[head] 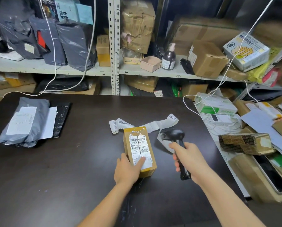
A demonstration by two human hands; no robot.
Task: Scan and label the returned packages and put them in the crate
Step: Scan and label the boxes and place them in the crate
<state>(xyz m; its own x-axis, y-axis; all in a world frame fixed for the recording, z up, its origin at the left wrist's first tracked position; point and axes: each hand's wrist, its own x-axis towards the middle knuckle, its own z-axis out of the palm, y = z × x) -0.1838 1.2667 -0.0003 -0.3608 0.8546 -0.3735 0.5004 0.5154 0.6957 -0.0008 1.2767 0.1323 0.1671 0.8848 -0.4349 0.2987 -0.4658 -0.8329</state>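
1. Head view (the only view). Dark table [63,177]: the work surface, carrying items 2 to 6.
2. Small cardboard box [149,168]: the package in hand. It lies flat at the table's centre with its shipping label [139,145] face up. It is probably laid this way so the barcodes face the reader.
3. Left hand [128,169]: clamped on the near end of the box, with the thumb over the label's lower corner and a finger against the left side wall. It probably steadies the box so it does not slide during the scan.
4. Right hand [188,161]: wrapped firmly round the handle of the barcode scanner [173,135]. The scanner head is just right of the box. Whether its window points at the label cannot be told.
5. Label strip [151,126]: a white, printed, partly unrolled strip just behind the box and within easy reach. No such sticker shows on the box, so labelling looks not yet done and scanning is the step in hand.
6. Grey mailer bags [25,122]: stacked at the table's left, well apart from the box and overlapping a black mailer [62,118]. Whether they are processed or waiting cannot be told.
7. Crate: not in view.
8. Shelving [113,46]: stands behind the table, loaded with cartons and bags. White cables [54,51] hang down across it.
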